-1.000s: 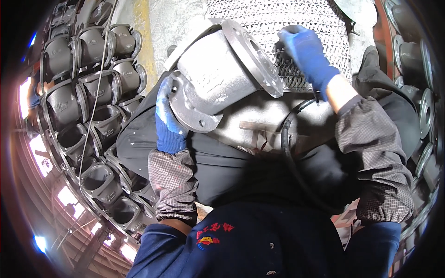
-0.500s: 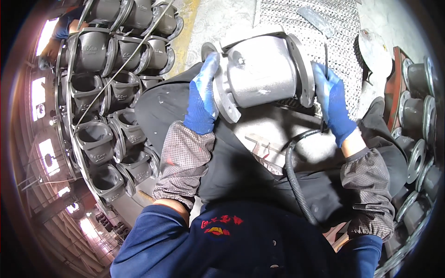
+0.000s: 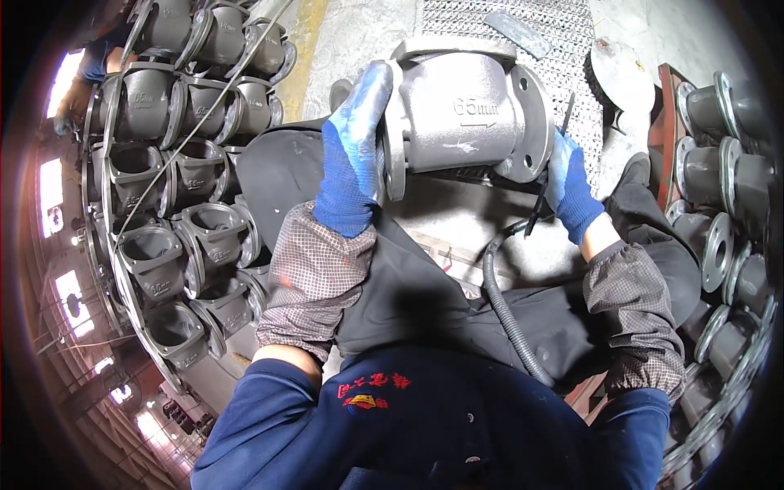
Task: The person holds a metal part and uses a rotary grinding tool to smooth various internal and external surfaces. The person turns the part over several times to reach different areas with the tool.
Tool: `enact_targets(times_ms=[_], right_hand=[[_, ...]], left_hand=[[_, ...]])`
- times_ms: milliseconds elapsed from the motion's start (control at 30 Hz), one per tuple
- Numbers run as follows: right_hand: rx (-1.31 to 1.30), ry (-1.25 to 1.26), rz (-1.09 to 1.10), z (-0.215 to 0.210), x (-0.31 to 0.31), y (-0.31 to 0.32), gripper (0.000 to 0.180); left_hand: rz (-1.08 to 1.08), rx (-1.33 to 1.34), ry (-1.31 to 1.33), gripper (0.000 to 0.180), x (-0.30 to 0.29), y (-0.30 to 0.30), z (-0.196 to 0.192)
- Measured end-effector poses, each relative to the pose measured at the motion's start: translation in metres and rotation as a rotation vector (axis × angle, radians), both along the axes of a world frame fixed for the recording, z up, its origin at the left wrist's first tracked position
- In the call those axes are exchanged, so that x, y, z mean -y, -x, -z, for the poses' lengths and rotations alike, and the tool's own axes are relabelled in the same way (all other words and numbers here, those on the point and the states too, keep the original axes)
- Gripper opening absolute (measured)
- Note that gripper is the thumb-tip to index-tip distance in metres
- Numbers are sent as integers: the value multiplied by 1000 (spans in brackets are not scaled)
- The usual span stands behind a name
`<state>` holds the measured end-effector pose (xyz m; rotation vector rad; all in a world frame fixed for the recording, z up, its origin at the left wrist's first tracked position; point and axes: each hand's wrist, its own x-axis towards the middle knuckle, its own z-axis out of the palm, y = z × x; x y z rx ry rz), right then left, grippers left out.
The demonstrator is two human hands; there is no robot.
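grey cast iron fills the middle of the view: a flanged valve body [image 3: 461, 110] is held up over the person's lap, above a dark apron [image 3: 408, 286], its two round flanges facing left and right and its square top flange turned away toward the metal grating [image 3: 531, 33] on the floor. the left hand [image 3: 353, 155], in a blue glove, lies flat along the left flange with the fingers [image 3: 367, 90] stretched up over its rim, pressing rather than curling round it. the right hand [image 3: 569, 184], also blue-gloved, sits behind the right flange; its fingers close on a thin dark tool [image 3: 545, 192] whose tip rises beside the flange edge, and a ribbed black hose [image 3: 506, 314] runs from that hand down across the apron. both forearms come up from the lower edge in checked sleeve covers, elbows wide, wrists bent inward so the casting is pinched between the palms. judging from this pose, the step in hand looks like turning or steadying the casting for work on a flange face; the next move would seem to call for a firm hold with the left hand so the right can free the tool and bring its tip to the metal. stacked valve bodies [image 3: 163, 220] of the same kind stand in rows on the left, more flanged castings [image 3: 719, 196] crowd the right, and a round metal disc [image 3: 622, 73] lies beyond the grating.
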<state>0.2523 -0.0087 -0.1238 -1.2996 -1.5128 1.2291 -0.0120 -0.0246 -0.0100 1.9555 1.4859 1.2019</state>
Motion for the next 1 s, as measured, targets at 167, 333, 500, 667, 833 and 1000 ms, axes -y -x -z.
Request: enact_targets(times_ms=[167, 333, 500, 667, 833, 1000], right_hand=[[-211, 321, 119, -4, -13, -3, 35], [-390, 409, 220, -1, -17, 1, 37], [89, -59, 23, -15, -19, -2, 33], [-74, 98, 32, -47, -8, -1, 39], [174, -83, -135, -66, 2, -20, 38], [236, -146, -139, -76, 0, -27, 50]], left_hand=[[10, -59, -16, 33, -11, -4, 3], [5, -113, 92, 36, -18, -2, 12], [10, -202, -55, 35, -30, -1, 11], [41, -347, -224, 37, -24, -3, 9], [57, 24, -6, 36, -6, -3, 5], [48, 5, 37, 37, -14, -2, 18]])
